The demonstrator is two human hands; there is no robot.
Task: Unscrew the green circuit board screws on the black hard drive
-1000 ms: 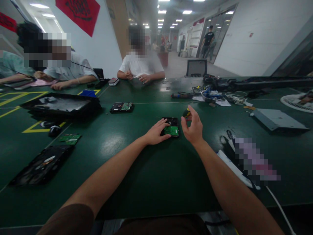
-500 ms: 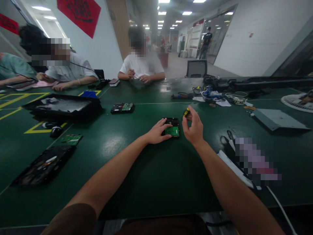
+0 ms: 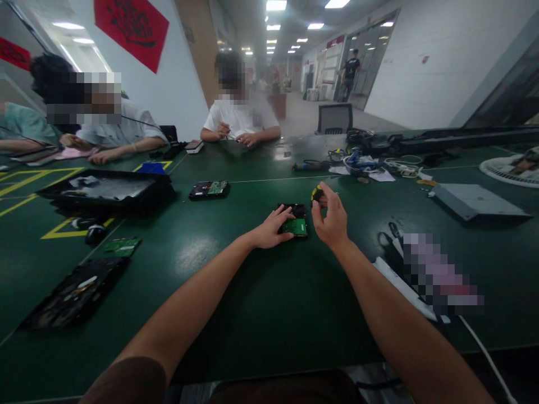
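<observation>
A black hard drive (image 3: 297, 220) with a green circuit board on top lies on the green table (image 3: 261, 303) in front of me. My left hand (image 3: 269, 229) rests on its left edge, fingers spread flat over it. Just right of the drive, my right hand (image 3: 332, 217) is raised, its fingers curled round the black and yellow handle of a screwdriver (image 3: 316, 194), which stands over the drive's far right corner.
A second hard drive (image 3: 209, 189) lies farther left. A black tray (image 3: 105, 188), a loose green board (image 3: 122, 245) and an opened black casing (image 3: 73, 292) sit at the left. Cables, a bowl (image 3: 357, 164) and a grey box (image 3: 478, 201) are at the right. Other people sit across the table.
My right hand has closed its fingers round the screwdriver handle and shifted slightly left toward the drive. The left hand stays on the drive.
</observation>
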